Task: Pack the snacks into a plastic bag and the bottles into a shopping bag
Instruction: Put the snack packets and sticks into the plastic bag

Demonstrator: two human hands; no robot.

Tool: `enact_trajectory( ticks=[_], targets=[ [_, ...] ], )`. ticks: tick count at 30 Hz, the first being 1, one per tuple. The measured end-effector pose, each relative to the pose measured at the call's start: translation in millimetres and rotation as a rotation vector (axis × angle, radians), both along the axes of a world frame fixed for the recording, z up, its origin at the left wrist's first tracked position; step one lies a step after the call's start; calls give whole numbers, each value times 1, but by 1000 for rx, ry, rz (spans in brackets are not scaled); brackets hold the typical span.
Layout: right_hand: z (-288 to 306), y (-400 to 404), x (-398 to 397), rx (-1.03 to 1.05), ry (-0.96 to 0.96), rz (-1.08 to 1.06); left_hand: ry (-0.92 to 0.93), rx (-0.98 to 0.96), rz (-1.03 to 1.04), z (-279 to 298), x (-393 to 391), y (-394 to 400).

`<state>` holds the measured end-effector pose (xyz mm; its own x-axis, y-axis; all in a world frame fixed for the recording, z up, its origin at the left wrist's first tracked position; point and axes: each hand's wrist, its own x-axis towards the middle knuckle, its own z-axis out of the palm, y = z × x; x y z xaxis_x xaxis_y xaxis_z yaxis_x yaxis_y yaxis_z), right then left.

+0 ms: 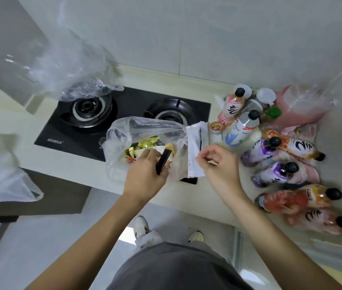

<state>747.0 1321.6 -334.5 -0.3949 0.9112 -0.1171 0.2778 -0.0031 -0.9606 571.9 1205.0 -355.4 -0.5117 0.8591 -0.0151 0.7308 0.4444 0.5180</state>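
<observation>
A clear plastic bag (122, 132) stands open on the counter's front edge, over the hob's corner. Gold-wrapped snacks (145, 144) lie inside it. My left hand (145, 172) grips a slim black snack bar (162, 162) at the bag's mouth. My right hand (218, 164) pinches a white snack packet (195, 151) together with the bag's right rim. Several drink bottles (274, 172) lie on the counter to the right, and two bottles (231, 105) stand further back. A small round snack cup (216, 126) sits beside them.
A black two-burner gas hob (78, 126) fills the counter's left half. A loose clear bag (67, 68) hangs above the left burner. A pink bag (297, 109) and white-lidded jars (265, 96) stand in the back right corner. A white bag (0, 174) is at far left.
</observation>
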Motion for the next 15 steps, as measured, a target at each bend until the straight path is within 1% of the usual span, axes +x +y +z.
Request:
enact_trajectory(
  ticks=[3,6,9,11,13,15],
  targets=[
    [3,-19,-46,-47,-56,78,-15,-86,36,-9,-34,-12],
    [-11,-26,-86,-90,-177,106,12,-189,22,-21,-60,-6],
    [-30,-21,-118,-96,-308,102,69,-225,4,-34,-81,11],
    [-39,-13,-134,-9,-423,103,91,-251,-7,-39,-90,22],
    [-42,-10,-144,120,-558,152,52,-240,-21,-40,-93,28],
    [-41,-13,-147,244,-608,222,36,-187,-55,-40,-88,28]
  ],
)
